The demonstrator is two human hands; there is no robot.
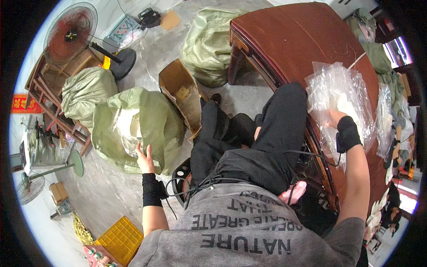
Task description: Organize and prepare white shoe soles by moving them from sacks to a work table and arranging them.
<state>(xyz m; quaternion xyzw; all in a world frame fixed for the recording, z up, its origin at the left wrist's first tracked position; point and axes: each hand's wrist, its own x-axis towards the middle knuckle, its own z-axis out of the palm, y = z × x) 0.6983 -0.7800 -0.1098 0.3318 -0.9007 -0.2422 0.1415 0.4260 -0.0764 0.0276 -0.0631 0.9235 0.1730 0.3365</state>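
My left hand (145, 159) is raised with its fingers spread, holding nothing. It is at the near side of a big open green woven sack (162, 122). A white item in clear plastic (129, 124) lies at the sack's mouth, just beyond my fingertips. On the right, my right hand (334, 119) is at a loose pile of clear plastic bags (322, 86) on the brown-covered table (284, 31). Its fingers look bent in on the plastic, partly lost in the glare. Something white (344, 103) shows within the pile beside that hand. Both wrists wear black bands.
An open cardboard box (178, 84) stands between the sack and my legs. Other full green sacks (209, 49) stand by the table and at left. A standing fan (71, 34), a wooden rack (42, 91) and a yellow plastic crate (120, 240) are on the left. Black cables run from my wrists.
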